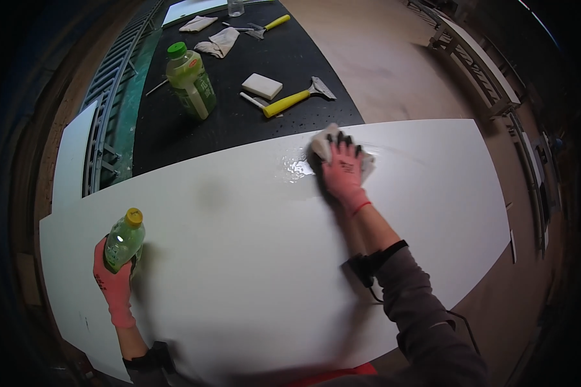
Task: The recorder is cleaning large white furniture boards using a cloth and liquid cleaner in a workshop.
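A large white panel [239,258] lies flat in front of me. My left hand [113,277], in a pink glove, is wrapped round a clear green plastic bottle [124,242] with a yellow cap, held upright at the panel's left side. My right hand [344,169], also gloved in pink with dark fingertips, presses a pale cloth [321,143] onto the panel near its far edge. The cloth shows on both sides of the glove. Just left of it, a wet patch [297,169] glistens on the white surface.
On the black tabletop [239,138] beyond stand a green-capped bottle [192,84], a white block [262,86] and a yellow-handled scraper [297,99]. Farther back lie crumpled cloths [221,42] and another scraper [268,27]. A roller conveyor [113,77] runs along the left; a bench [474,61] stands right.
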### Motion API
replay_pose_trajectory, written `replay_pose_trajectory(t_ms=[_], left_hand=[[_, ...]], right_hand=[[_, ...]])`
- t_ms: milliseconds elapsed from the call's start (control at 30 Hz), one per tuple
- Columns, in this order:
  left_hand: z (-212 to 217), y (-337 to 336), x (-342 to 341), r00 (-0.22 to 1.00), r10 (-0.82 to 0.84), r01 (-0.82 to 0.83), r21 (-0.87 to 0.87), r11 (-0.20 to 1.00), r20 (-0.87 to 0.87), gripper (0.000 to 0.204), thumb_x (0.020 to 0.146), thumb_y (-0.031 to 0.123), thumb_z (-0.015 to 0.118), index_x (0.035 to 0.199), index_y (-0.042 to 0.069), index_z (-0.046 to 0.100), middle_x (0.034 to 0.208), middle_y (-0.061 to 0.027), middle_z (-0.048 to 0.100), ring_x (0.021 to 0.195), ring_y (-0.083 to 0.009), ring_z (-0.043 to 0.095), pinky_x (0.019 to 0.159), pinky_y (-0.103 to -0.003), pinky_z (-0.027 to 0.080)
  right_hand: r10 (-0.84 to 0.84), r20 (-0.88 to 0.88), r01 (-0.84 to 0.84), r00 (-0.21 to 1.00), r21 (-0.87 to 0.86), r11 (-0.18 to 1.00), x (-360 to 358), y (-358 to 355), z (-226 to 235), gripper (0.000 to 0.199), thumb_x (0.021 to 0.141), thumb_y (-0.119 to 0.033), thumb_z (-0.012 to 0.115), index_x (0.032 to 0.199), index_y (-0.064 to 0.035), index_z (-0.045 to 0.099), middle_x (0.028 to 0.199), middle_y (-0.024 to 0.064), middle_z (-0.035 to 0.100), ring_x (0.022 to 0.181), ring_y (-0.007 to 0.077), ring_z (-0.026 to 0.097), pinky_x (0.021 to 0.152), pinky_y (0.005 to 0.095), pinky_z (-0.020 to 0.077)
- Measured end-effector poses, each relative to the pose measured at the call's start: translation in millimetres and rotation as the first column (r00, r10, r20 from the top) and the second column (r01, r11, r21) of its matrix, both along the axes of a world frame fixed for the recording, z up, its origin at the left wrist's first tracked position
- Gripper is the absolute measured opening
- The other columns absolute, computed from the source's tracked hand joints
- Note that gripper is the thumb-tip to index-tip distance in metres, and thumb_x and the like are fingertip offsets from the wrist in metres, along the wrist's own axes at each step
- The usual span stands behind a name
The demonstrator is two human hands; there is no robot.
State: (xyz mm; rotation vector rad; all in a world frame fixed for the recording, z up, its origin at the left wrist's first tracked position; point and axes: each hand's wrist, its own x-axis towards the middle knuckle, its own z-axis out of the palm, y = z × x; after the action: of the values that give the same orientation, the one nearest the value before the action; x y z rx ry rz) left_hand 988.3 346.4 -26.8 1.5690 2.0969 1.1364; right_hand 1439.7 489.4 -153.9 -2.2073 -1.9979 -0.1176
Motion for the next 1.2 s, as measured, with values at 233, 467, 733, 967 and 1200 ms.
replay_pose_trajectory(t_ms=[233, 467, 733, 967, 1200], left_hand=[[20, -40, -35, 0.987, 0.150, -0.157, 0.135, 0.978, 0.065, 0.055, 0.065, 0.006, 0.059, 0.119, -0.001, 0.049, 0.111, -0.0119, 0.055, 0.103, -0.0230, 0.052, 0.094, -0.033, 0.038], [21, -5, -10, 0.988, 0.050, -0.073, 0.157, 0.985, 0.146, 0.058, 0.065, 0.006, 0.058, 0.121, -0.001, 0.047, 0.116, -0.0126, 0.052, 0.107, -0.0227, 0.050, 0.096, -0.034, 0.036], [-10, 36, 75, 0.978, -0.105, 0.086, 0.111, 0.990, 0.182, 0.059, 0.063, 0.009, 0.060, 0.120, -0.001, 0.048, 0.114, -0.0112, 0.053, 0.107, -0.0223, 0.050, 0.097, -0.033, 0.035], [-11, 44, 136, 0.973, -0.204, 0.197, 0.069, 0.978, 0.105, 0.057, 0.063, 0.008, 0.062, 0.118, -0.001, 0.049, 0.111, -0.0107, 0.053, 0.106, -0.0211, 0.051, 0.096, -0.031, 0.035], [21, 63, 218, 0.936, -0.308, 0.289, 0.130, 0.949, 0.171, 0.061, 0.059, 0.004, 0.062, 0.119, -0.001, 0.049, 0.111, -0.0104, 0.053, 0.106, -0.0204, 0.050, 0.096, -0.032, 0.037]], right_hand=[[0.791, -0.383, -0.864, 0.476, -0.037, 0.502, -367, -62, 30, 0.065, 0.080, -0.045, 0.051, 0.131, -0.0062, 0.040, 0.142, 0.0168, 0.027, 0.134, 0.0330, 0.018, 0.109, 0.0509, 0.0051], [0.811, -0.407, -0.897, 0.420, -0.052, 0.438, -305, -40, 27, 0.064, 0.077, -0.043, 0.056, 0.130, -0.0109, 0.042, 0.137, 0.0159, 0.035, 0.131, 0.0314, 0.025, 0.110, 0.0489, 0.0087], [-0.229, 0.012, 0.229, 0.973, -0.052, 0.972, 211, 36, -2, 0.056, 0.082, -0.036, 0.052, 0.130, -0.0093, 0.041, 0.135, 0.0130, 0.039, 0.128, 0.0298, 0.031, 0.106, 0.0492, 0.0180], [-0.750, 0.028, 0.750, 0.661, -0.022, 0.661, 424, -3, -5, 0.054, 0.088, -0.041, 0.041, 0.133, -0.0131, 0.037, 0.139, 0.0103, 0.036, 0.129, 0.0293, 0.030, 0.104, 0.0531, 0.0191], [0.357, -0.141, -0.354, 0.923, 0.050, 0.934, 105, 28, 3, 0.061, 0.081, -0.039, 0.051, 0.131, -0.0057, 0.038, 0.135, 0.0151, 0.039, 0.131, 0.0304, 0.026, 0.108, 0.0503, 0.0111]])
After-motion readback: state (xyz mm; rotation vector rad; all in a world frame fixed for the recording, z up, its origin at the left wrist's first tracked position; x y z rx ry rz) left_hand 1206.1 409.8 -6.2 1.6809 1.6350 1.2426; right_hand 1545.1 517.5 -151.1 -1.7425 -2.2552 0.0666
